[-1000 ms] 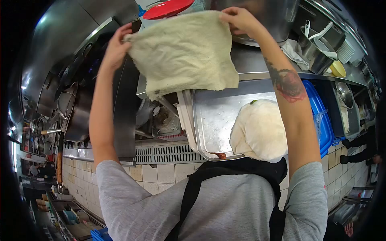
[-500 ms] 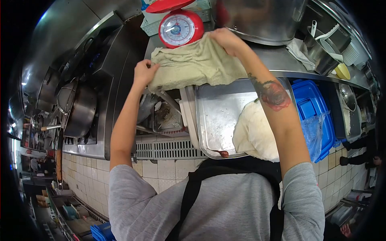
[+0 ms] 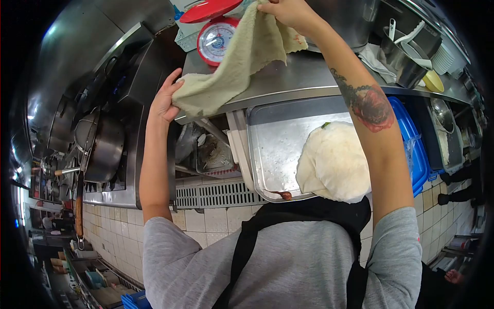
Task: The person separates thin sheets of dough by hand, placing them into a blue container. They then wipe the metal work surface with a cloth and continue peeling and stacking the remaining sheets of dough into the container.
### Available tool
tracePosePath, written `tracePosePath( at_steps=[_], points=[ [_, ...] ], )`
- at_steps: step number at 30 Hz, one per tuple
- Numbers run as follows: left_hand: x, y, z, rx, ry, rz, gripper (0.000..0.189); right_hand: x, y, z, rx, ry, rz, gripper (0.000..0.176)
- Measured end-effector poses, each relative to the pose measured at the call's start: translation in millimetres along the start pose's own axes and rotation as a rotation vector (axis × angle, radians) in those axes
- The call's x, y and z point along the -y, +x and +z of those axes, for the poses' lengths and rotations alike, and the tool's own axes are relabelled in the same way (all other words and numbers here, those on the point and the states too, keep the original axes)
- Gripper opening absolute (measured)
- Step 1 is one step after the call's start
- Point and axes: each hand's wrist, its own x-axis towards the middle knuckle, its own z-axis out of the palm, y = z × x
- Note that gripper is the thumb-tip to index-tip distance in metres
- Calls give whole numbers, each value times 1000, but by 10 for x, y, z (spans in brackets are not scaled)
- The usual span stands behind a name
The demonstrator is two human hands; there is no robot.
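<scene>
A pale green towel (image 3: 244, 56) hangs slantwise over the steel counter. Its upper corner is pinched in my right hand (image 3: 288, 11), raised near the top of the view. My left hand (image 3: 165, 98) is at the towel's lower left end, fingers spread, palm beside the cloth. Behind the towel stands a red dial scale (image 3: 216, 40), partly covered by it. Nearer my body, a metal tray (image 3: 278, 139) holds a pile of white cloth or dough-like material (image 3: 334, 159); which one I cannot tell. A small dark red-brown item (image 3: 284, 195) lies at the tray's front edge.
Pots (image 3: 104, 147) sit on the stove at left. A large steel pot (image 3: 347, 20) stands behind my right forearm. Metal containers with utensils (image 3: 409, 62) are at the back right, above a blue bin (image 3: 419, 149). Another person's legs (image 3: 460, 183) show at far right.
My right hand has lifted its end of the towel up and slightly left. My left hand has moved left and its fingers have opened. The towel is no longer spread flat along the counter.
</scene>
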Motion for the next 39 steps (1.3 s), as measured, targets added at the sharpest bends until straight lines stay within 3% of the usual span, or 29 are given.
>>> tracePosePath(
  at_steps=[7, 10, 13, 16, 19, 23, 25, 26, 28, 29, 30, 31, 33, 35, 39],
  points=[
    [-272, -178, 47, 89, 6, 177, 63, 91, -121, -337, -21, -192, -57, 30],
    [-374, -219, 44, -15, 37, 268, 49, 198, -164, -531, 158, -115, -3, 33],
    [-484, -203, -43, -148, 133, 440, 38, 341, -225, -617, 260, -264, 189, 33],
    [-629, -232, -103, -254, 264, 624, 33, 356, -332, -612, 120, -473, -26, 29],
    [-629, -304, 23, -358, 205, 831, 26, 517, -513, -554, -57, -333, 132, 23],
    [-442, -437, 408, -615, 93, 1245, 18, 445, -722, -288, -396, 75, -47, 13],
    [-484, -566, 744, -615, -125, 1479, 23, 531, -779, -33, -605, 329, -207, 12],
    [-518, -551, 877, -515, -236, 1476, 24, 580, -790, 32, -576, 372, -321, 12],
    [-571, -447, 1097, -322, -444, 1445, 28, 850, -731, 181, -503, 542, -317, 13],
    [-587, -351, 1197, -89, -529, 1223, 32, 946, -686, 260, -502, 444, -369, 13],
    [-579, -287, 1428, 268, -693, 999, 34, 1016, -638, 349, -500, 345, -426, 14],
    [-528, -227, 1611, 478, -759, 783, 34, 814, -422, 476, -448, 86, -594, 16],
    [-326, -116, 1917, 661, -861, 489, 34, 984, -501, 644, -312, -107, -437, 17],
    [-86, -74, 2083, 722, -933, 295, 34, 743, -475, 759, -434, -677, -389, 37],
    [355, -32, 2225, 747, -1023, 32, 39, 443, -628, 609, -34, -886, 151, 56]
  ],
)
